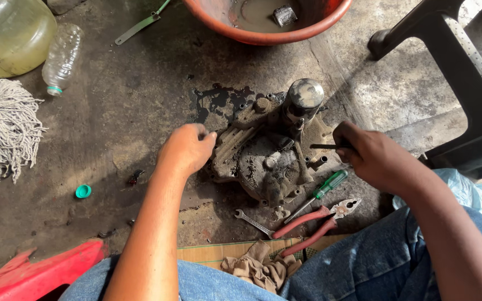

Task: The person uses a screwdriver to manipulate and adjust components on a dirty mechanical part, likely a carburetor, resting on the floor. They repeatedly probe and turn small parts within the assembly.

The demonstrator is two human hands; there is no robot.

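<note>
While the greasy engine casing (271, 156) sits on the oil-stained concrete floor (129, 106) between the knees, left hand (188, 149) presses curled fingers on its left edge, steadying it. Right hand (370, 159) is clamped round a thin dark rod tool (324, 146) aimed at the casing's right side. Looks like fastener or pin work; next move needs the tip seated square. Pliers (316, 220), green screwdriver (322, 194), small spanner (254, 222) lie just below.
</note>
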